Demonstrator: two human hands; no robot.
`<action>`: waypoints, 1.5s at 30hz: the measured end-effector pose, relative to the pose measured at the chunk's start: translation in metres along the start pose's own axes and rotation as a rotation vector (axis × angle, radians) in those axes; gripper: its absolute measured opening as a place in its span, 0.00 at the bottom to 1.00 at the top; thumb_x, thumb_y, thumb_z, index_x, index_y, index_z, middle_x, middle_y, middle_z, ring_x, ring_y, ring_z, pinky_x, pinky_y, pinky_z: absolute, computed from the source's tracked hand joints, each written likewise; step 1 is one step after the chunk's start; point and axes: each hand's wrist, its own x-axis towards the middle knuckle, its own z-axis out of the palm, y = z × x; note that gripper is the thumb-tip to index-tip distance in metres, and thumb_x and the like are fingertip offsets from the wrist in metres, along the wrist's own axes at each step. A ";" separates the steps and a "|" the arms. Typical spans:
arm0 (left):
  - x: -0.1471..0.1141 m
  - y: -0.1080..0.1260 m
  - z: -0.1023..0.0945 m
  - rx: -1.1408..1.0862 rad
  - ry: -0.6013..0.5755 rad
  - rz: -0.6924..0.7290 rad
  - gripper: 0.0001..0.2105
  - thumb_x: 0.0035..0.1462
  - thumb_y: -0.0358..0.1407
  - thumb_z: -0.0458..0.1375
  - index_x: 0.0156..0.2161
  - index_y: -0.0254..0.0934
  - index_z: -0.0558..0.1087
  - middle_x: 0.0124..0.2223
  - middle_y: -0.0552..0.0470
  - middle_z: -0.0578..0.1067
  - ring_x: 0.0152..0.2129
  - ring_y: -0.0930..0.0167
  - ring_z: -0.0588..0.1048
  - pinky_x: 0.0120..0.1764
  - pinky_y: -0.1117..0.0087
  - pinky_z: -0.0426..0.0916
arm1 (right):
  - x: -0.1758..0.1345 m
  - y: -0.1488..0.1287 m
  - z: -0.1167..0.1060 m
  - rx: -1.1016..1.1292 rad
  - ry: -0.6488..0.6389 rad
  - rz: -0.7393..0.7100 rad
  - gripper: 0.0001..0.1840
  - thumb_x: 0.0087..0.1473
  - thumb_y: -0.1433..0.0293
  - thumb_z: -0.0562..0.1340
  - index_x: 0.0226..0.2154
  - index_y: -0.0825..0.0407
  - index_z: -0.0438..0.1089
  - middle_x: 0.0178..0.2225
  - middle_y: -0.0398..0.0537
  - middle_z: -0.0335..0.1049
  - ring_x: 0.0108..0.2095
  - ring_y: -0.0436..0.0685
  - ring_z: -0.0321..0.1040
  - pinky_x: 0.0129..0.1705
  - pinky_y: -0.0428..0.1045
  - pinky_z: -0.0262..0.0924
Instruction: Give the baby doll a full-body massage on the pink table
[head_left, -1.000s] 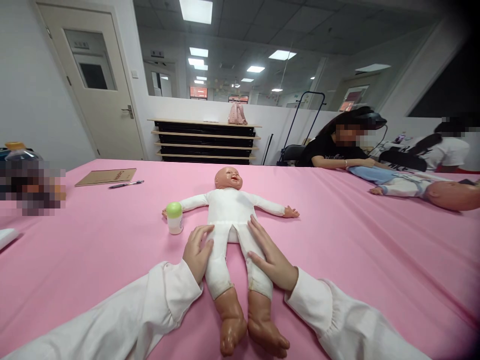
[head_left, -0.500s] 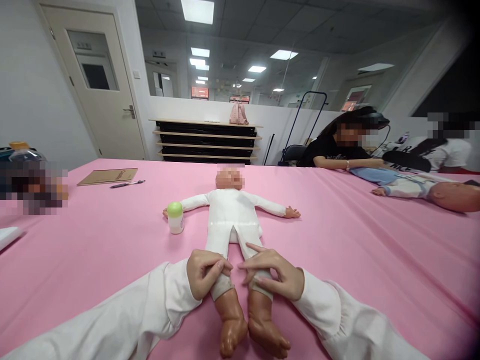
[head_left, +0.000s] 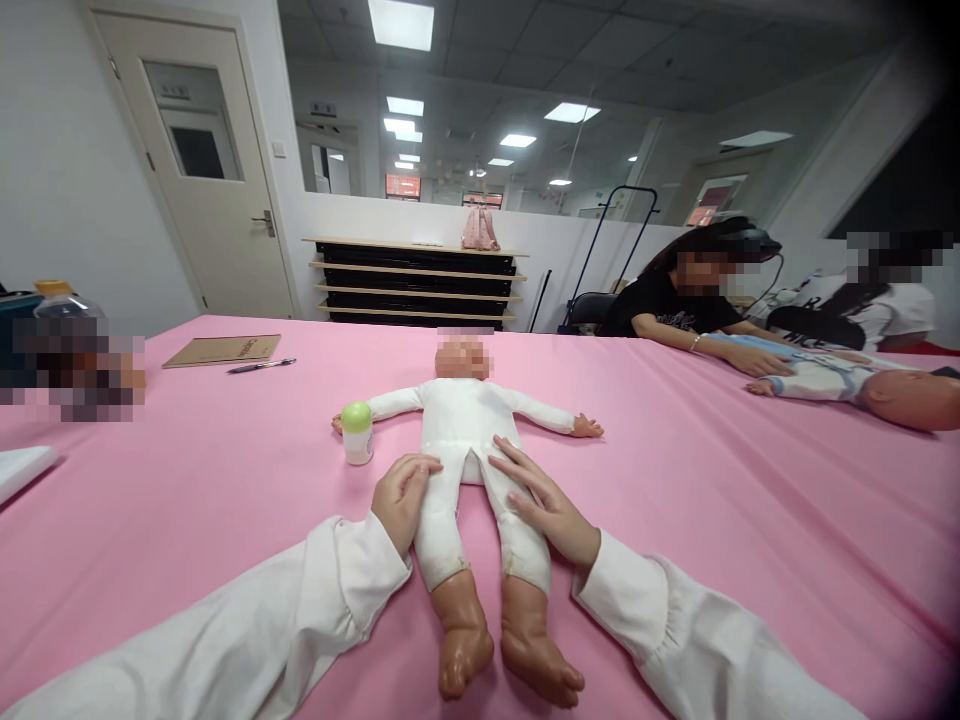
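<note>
On the pink tablecloth (head_left: 285, 490) a baby doll (head_left: 472, 415) with a white cloth body lies on its back, feet toward me and arms spread wide. My left hand (head_left: 405, 497) rests against the outer side of the doll's thigh on the left, its fingers stretched over the cloth. Across the other thigh lies my right hand (head_left: 546, 500), fingers spread and flat near the hip. Neither hand grips anything. A small bottle with a green cap (head_left: 358, 433) stands by the doll's hand on the left.
A brown notebook (head_left: 221, 350) and a pen (head_left: 262, 366) lie at the far left. A white object (head_left: 26, 470) is at the left edge. At the right, a person (head_left: 675, 300) touches another doll (head_left: 907, 395). Black-edged shelves (head_left: 416, 285) stand behind the table.
Both my hands have slid up the doll's legs from around the knees to the thighs, and the fingers lie flatter. The other person's hand has moved along their doll.
</note>
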 end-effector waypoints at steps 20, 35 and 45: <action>-0.014 0.009 -0.003 0.268 -0.488 0.364 0.13 0.52 0.31 0.48 0.31 0.41 0.76 0.38 0.51 0.77 0.50 0.65 0.66 0.54 0.52 0.53 | -0.009 -0.042 -0.006 -0.238 -0.479 -0.368 0.19 0.51 0.69 0.54 0.46 0.50 0.67 0.51 0.52 0.63 0.56 0.58 0.54 0.59 0.62 0.36; -0.028 0.029 -0.005 0.002 -0.408 0.385 0.18 0.56 0.39 0.44 0.23 0.37 0.73 0.19 0.48 0.73 0.19 0.73 0.71 0.26 0.73 0.66 | -0.013 -0.047 -0.006 0.078 -0.458 -0.273 0.09 0.49 0.63 0.58 0.26 0.48 0.72 0.35 0.48 0.74 0.38 0.53 0.71 0.50 0.53 0.56; -0.030 0.019 -0.009 -0.132 -0.176 0.051 0.15 0.56 0.38 0.47 0.23 0.35 0.69 0.15 0.55 0.67 0.13 0.77 0.64 0.20 0.76 0.59 | -0.014 -0.039 -0.009 0.490 -0.259 -0.033 0.24 0.47 0.56 0.59 0.10 0.51 0.56 0.13 0.42 0.65 0.20 0.52 0.68 0.31 0.51 0.65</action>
